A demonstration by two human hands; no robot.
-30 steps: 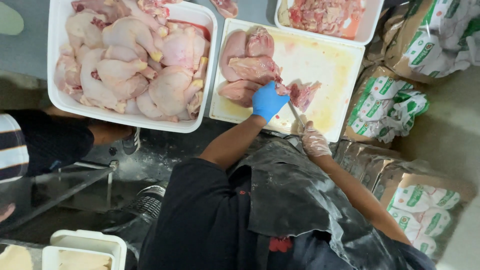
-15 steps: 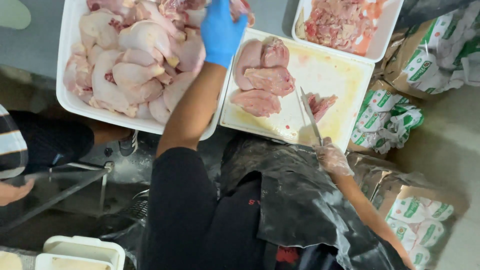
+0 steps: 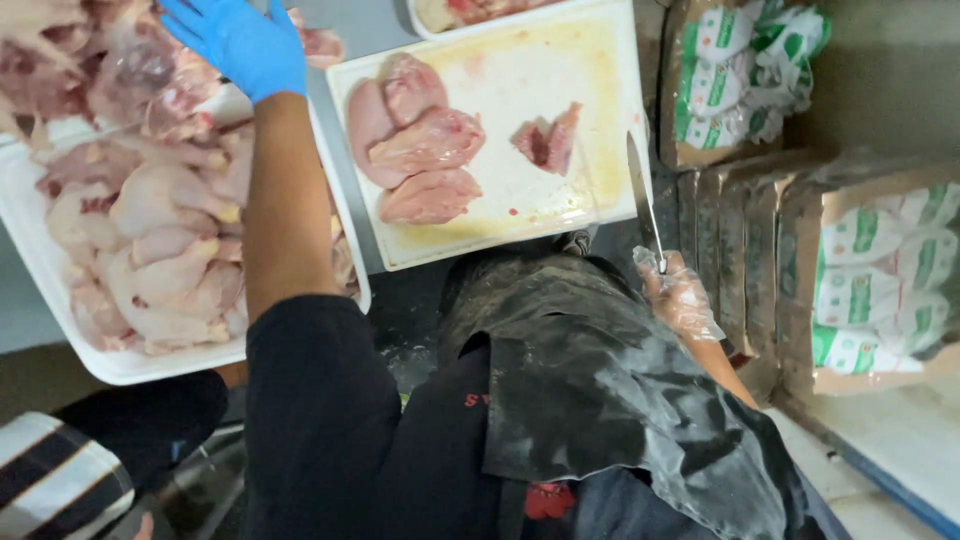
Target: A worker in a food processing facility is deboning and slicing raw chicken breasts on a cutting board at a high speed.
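Left hand (image 3: pixel 240 42) in blue glove, arm stretched far forward, fingers spread. Right hand (image 3: pixel 680 295) in clear plastic glove, low near body, closed around knife (image 3: pixel 643 195) handle.

1. Even, flat overhead light falls on your cutting board (image 3: pixel 500 215), which shows bright with a mild sheen.
2. Your dark apron (image 3: pixel 600 400) and the lower left corner sit in dim shadow.
3. Motion blur softens your gloved left hand (image 3: pixel 240 40) and the raw chicken (image 3: pixel 150 230).
4. The knife (image 3: pixel 645 205) reads fairly sharp.
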